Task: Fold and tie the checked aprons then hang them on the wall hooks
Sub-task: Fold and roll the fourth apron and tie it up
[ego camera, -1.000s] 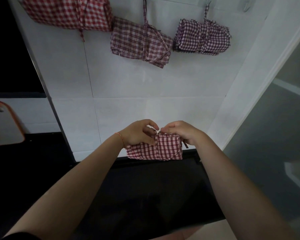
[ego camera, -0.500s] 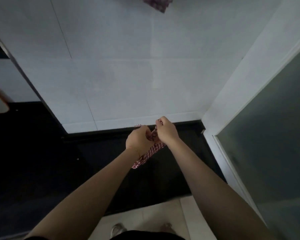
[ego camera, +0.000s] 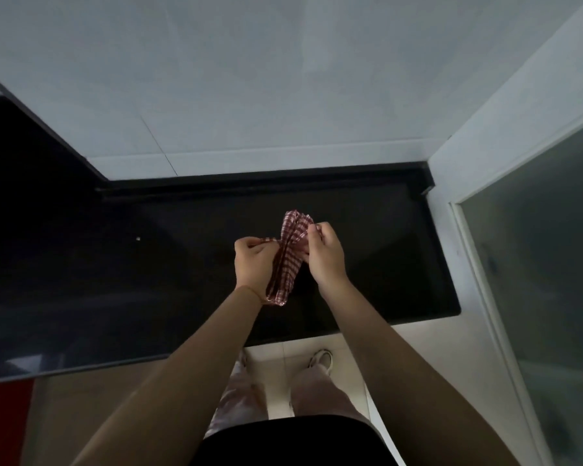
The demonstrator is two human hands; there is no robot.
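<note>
apron [ego camera: 287, 260] ties hidden by fingers [ego camera: 312, 235], perhaps knotted

Both hands hold a folded red checked apron [ego camera: 288, 255] above a black counter [ego camera: 377, 264]. Left hand [ego camera: 253, 265] pinches a strap end; right hand [ego camera: 325, 252] grips the bundle's upper part.

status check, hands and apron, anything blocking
Left hand pinching strap end, right hand gripping bundle. Red-and-white checked folded apron held above glossy black countertop. Nothing in the way.
</note>
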